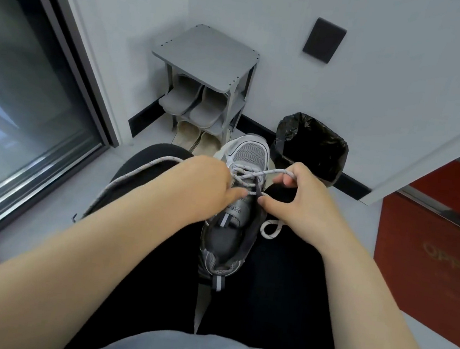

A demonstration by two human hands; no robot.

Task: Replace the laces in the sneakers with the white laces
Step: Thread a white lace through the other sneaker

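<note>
Right hand (300,199) is pinching lace (266,172) with curled fingers, just right of sneaker (250,150) pointing toe-away. Left hand (207,183) is lying over its left side; cannot tell its grip

Both forearms are stretched forward. The left hand (207,183) is held palm-down, fingers hidden, thumb extended — a white lace (269,172) is gripped in the curled right hand (297,199).

The grey mesh-fabric sneaker (238,204) looked matt, its woven white rope lace (149,168) rough. The grey shoe rack (208,54) seemed smooth and matt; the crinkled black plastic bin liner (311,146) shone glossy.
</note>
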